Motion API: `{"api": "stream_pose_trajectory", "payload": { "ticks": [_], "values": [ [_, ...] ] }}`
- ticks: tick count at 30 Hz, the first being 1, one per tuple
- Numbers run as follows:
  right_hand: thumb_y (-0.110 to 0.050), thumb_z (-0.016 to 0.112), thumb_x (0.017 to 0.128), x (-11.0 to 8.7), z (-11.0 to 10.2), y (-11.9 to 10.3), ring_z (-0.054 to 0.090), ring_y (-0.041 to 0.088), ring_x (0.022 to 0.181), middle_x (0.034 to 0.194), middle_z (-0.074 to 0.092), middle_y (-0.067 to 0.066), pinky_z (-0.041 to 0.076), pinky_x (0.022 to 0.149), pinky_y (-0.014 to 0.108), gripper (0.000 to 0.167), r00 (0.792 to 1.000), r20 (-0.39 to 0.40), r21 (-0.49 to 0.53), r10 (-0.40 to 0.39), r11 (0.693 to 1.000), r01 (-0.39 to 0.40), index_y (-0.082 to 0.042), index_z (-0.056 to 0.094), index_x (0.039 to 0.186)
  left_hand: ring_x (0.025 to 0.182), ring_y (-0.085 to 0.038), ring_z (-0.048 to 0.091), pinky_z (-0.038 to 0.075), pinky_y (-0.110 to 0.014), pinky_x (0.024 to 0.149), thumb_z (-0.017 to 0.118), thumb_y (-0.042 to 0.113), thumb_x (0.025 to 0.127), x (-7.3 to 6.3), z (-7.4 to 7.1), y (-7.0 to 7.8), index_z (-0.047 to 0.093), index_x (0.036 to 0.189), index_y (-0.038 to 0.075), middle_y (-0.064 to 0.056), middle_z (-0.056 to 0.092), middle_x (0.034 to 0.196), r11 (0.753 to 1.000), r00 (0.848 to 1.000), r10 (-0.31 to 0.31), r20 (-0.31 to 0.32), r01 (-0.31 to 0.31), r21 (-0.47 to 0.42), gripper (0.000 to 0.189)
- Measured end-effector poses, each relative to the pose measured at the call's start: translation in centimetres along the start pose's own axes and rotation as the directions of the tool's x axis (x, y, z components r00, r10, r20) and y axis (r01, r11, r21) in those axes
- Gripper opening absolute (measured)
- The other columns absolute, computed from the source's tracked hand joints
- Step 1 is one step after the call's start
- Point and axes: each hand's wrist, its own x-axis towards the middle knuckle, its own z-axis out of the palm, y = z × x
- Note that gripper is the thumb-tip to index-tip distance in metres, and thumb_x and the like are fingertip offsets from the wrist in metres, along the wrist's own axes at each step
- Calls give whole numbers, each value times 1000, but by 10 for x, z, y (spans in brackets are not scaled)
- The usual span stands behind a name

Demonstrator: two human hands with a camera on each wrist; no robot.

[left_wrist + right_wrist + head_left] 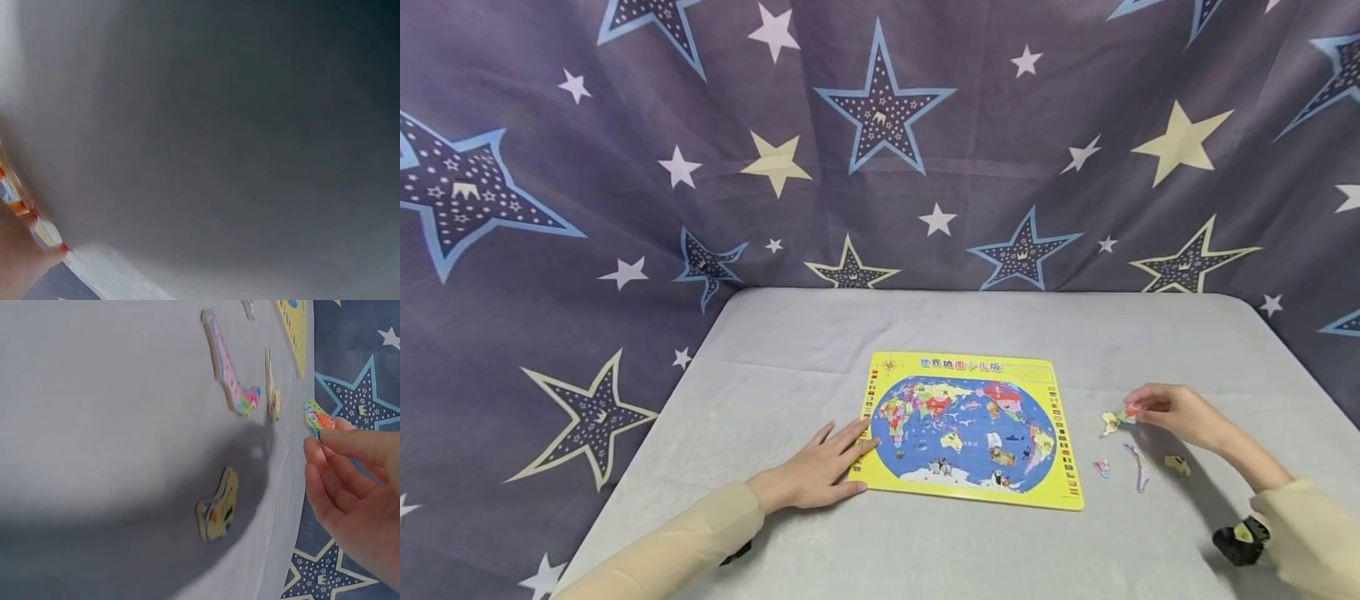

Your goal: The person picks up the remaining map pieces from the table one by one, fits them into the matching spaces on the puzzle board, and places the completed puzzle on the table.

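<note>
Pinching the bright piece (317, 417) by one end with the right hand (1182, 416), with thumb and forefinger clamped on it and the other fingers loosely bent. Placed between the right edge of the board (966, 454) and the right edge of the table (760, 358), just beside the pale piece (1109, 425) in the head view.

Resting the left hand (814, 471) on the board's left edge toward its near left corner, with fingers straight and spread apart.

Flat and rectangular in the board, with rounded corners, a smooth yellow border and a printed blue oval map. Laid with its long axis running roughly from the table's left edge to its right, slightly skewed, with the titled side toward the far edge.

Toward the near edge from the bright piece, showing from left to right the small piece (1101, 467), the pink piece (1140, 470) and the fawn piece (1178, 466). Thick-edged and irregular, with wood-coloured sides. Long, narrow and slightly bowed in the pink piece, with its long axis running far to near and, in the right wrist view, a wider multicoloured end.

Covered in soft, faintly creased grey cloth on the table. Backed beyond the far edge by a dark, star-printed curtain (880, 200).
</note>
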Motion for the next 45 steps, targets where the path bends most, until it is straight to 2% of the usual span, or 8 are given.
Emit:
{"api": "stream_pose_trajectory", "payload": {
  "ticks": [11, 24, 31, 41, 45],
  "values": [
    [4, 57, 79, 15, 10, -13, 59, 6, 72, 85, 64, 13, 49, 61, 21, 20, 996, 60, 11, 65, 998, -66, 9, 61, 98, 135, -18, 5, 9, -48, 106, 29, 56, 90, 0, -1, 0, 19, 143, 20, -5, 4, 149, 1000, 1000, -4, 6, 4, -8, 64],
    [2, 58, 81, 32, 24, -29, 61, 24, 75, 86, 64, 15, 50, 57, 26, 20, 995, 87, 65, 49, 996, -55, 10, 61, 100, 135, -18, 5, 9, -48, 106, 26, 58, 89, 1, 1, -1, 18, 143, 21, -5, 4, 149, 1000, 1000, -1, 4, 1, -2, 66],
    [3, 58, 81, 39, 30, -33, 62, 24, 74, 86, 65, 16, 51, 58, 26, 20, 995, 97, 91, 30, 995, -38, 11, 61, 99, 135, -19, 7, 9, -48, 105, 26, 58, 89, 1, 4, -2, 19, 143, 21, -5, 5, 149, 1000, 1000, 3, -11, -3, -3, 66],
    [4, 57, 80, 46, 39, -39, 62, 16, 75, 86, 65, 15, 49, 64, 20, 19, 993, 115, 87, 9, 996, -19, 9, 62, 98, 135, -18, 5, 8, -48, 106, 26, 58, 89, 2, 1, -1, 18, 143, 21, -4, 3, 149, 1000, 1000, -7, 9, 7, 2, 66],
    [3, 58, 81, 50, 45, -44, 62, 20, 77, 88, 65, 15, 50, 65, 20, 18, 992, 128, 101, 3, 995, -16, 8, 63, 97, 135, -17, 4, 8, -48, 106, 27, 58, 89, 2, 1, -1, 17, 143, 21, -4, 3, 149, 1000, 1000, -12, 14, 12, 5, 66]
  ]
}}
